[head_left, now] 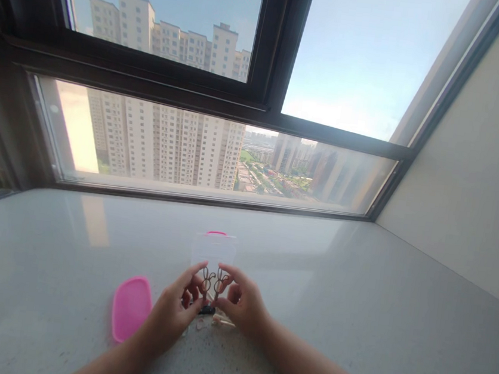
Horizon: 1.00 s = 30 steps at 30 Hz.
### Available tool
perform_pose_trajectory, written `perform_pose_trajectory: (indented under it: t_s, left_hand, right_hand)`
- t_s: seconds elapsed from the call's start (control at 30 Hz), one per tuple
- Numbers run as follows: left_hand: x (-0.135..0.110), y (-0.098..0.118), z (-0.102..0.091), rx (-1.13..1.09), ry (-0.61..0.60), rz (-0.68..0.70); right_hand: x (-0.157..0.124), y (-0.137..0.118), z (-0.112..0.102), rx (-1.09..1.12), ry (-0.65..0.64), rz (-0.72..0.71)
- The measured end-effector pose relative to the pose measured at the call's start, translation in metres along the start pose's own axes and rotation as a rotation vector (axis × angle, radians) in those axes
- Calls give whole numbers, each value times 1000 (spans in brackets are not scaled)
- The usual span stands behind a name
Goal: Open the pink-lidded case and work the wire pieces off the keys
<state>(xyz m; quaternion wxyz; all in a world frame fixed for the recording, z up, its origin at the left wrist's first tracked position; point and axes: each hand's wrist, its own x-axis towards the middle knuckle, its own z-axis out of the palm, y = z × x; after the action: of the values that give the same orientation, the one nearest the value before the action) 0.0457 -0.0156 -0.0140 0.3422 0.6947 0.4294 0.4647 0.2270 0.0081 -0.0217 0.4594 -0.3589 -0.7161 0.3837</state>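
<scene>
My left hand [180,299] pinches a small brown rabbit-shaped hair clip [206,283] between thumb and fingers, its looped ears pointing up. A matching rabbit-shaped hair clip [218,285] is pinched in my right hand [243,303]. Both clips are held upright, side by side with a narrow gap between them. Under and behind my fingers lie a black item [207,310] and some cream-coloured pieces [223,320], partly covered and too small to name. A clear plastic box [214,249] with a pink handle stands just beyond my hands.
A pink plastic lid [131,308] lies on the pale speckled sill [62,286], left of my left forearm. Dark window frames [220,203] bound the sill at the back, with tall buildings outside. A pale wall [471,176] rises on the right.
</scene>
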Motion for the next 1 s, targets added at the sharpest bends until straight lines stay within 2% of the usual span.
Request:
perform_pose_trajectory:
  t_s: [0.53, 1.0]
  left_hand:
    - [0, 3, 0, -16, 60, 21]
    - [1, -1, -1, -27, 35, 17]
  right_hand:
    - [0, 3, 3, 19, 18, 4]
    - [-1, 1, 3, 27, 22, -19]
